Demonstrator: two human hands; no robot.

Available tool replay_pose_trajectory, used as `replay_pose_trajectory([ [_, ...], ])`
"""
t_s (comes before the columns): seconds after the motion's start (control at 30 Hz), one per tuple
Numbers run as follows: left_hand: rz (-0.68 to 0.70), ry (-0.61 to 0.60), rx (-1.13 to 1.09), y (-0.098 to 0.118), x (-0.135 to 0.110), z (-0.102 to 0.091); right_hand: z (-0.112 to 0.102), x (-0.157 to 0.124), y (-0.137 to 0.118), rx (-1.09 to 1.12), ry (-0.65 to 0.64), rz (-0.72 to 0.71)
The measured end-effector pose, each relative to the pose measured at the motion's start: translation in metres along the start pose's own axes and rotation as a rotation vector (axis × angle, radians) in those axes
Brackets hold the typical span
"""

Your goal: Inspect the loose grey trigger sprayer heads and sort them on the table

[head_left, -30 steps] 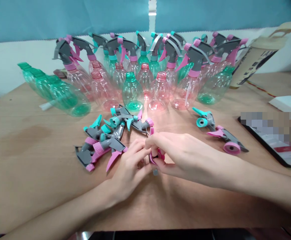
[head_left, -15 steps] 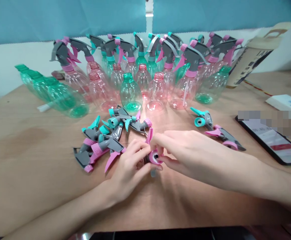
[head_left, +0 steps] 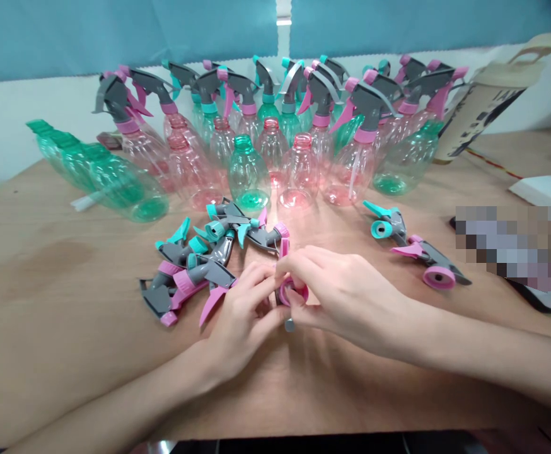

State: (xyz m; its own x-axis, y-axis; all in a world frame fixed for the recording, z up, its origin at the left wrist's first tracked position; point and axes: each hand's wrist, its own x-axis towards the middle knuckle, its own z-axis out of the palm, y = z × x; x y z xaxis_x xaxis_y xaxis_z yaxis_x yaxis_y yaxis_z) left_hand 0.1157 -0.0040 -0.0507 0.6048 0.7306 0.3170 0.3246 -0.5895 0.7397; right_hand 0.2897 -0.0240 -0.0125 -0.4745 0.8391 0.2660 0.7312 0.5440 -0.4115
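Note:
A grey and pink trigger spray head (head_left: pixel 284 246) is between my two hands above the table, its round pink collar facing me. My left hand (head_left: pixel 247 309) is closed around its body from the left. My right hand (head_left: pixel 346 290) grips it from the other side, thumb pressed into the collar opening. A small grey rounded piece (head_left: pixel 289 325) shows just below the collar; whether it belongs to the spray head I cannot tell. Beside my left hand lies a heap of grey spray heads (head_left: pixel 208 272) with teal or pink parts.
Pink and green clear bottles (head_left: pixel 249 180) stand behind, several topped with spray heads. Green bottles (head_left: pixel 128 189) lean at the left. Two spray heads (head_left: pixel 434 261) lie to the right, near a phone (head_left: pixel 545 301). A beige cup (head_left: pixel 490 94) and a white box (head_left: pixel 545 190) are farther back.
My right thumb has moved onto the collar opening, which showed a white inside with a dark centre before. The right fingers have shifted slightly left over the spray head.

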Motion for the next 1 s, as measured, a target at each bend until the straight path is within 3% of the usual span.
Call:
replay_pose_trajectory([
  [0.17,-0.04,0.019,0.0,0.0,-0.001,0.0,-0.008,0.0,0.0,0.107,0.024,0.102],
  [0.37,0.061,0.104,-0.01,-0.004,-0.005,0.002,-0.031,0.0,0.005,0.281,-0.051,0.043],
  [0.77,-0.073,0.068,-0.064,-0.001,-0.004,0.002,-0.029,-0.006,0.002,-0.109,-0.191,-0.112],
  [0.87,-0.067,0.054,-0.051,0.0,-0.003,0.002,-0.032,-0.01,0.0,-0.221,-0.212,-0.135],
  [1.0,0.023,0.043,0.002,0.002,-0.003,0.0,-0.037,-0.015,-0.003,-0.182,-0.209,-0.128],
])
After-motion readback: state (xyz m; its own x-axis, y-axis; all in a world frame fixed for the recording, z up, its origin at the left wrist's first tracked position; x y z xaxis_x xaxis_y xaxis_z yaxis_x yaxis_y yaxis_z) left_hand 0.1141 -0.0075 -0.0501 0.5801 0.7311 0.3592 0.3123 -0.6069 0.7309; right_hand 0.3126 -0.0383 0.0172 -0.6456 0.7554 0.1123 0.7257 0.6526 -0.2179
